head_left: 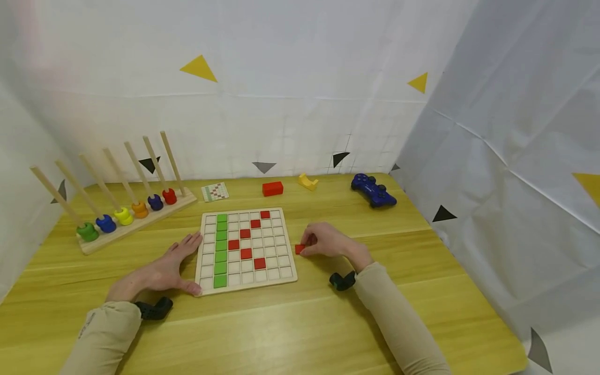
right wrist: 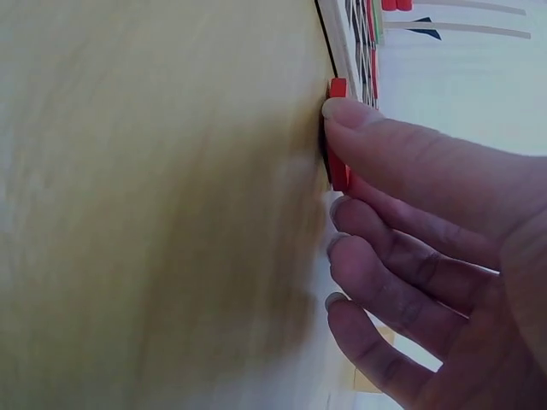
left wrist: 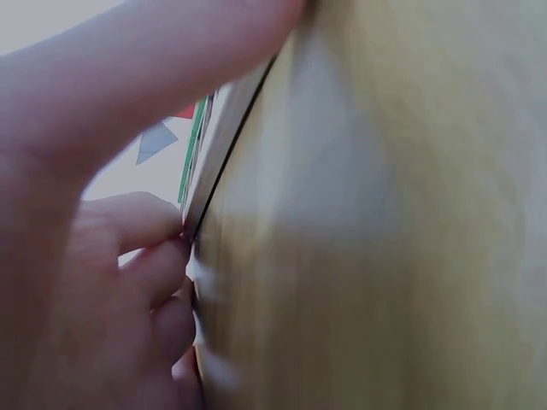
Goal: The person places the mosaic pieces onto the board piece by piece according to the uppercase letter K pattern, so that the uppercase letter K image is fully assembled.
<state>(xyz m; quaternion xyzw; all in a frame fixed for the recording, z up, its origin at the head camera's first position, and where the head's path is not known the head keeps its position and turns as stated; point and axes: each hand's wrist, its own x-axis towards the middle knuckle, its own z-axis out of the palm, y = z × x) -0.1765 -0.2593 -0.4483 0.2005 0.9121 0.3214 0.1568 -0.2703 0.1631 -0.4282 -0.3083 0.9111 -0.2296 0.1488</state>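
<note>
A wooden grid board [head_left: 248, 285] lies flat on the table, holding a column of green tiles [head_left: 221, 256] and several red tiles [head_left: 245, 233] in slanting lines. At the board's left edge rests my left hand [head_left: 171, 268], fingers extended along the side and thumb on the near corner. My right hand [head_left: 325, 241] pinches a loose red square tile [head_left: 299, 249] just beyond the board's right edge, low over the table. In the right wrist view the thumb covers the middle of this tile [right wrist: 339, 178].
A wooden peg stand [head_left: 136, 221] with coloured rings stands at the left. Along the back lie a small pattern card [head_left: 215, 192], a red block [head_left: 273, 189], a yellow curved piece [head_left: 308, 182] and a blue game controller [head_left: 373, 191]. White sheeting [head_left: 304, 104] bounds the table.
</note>
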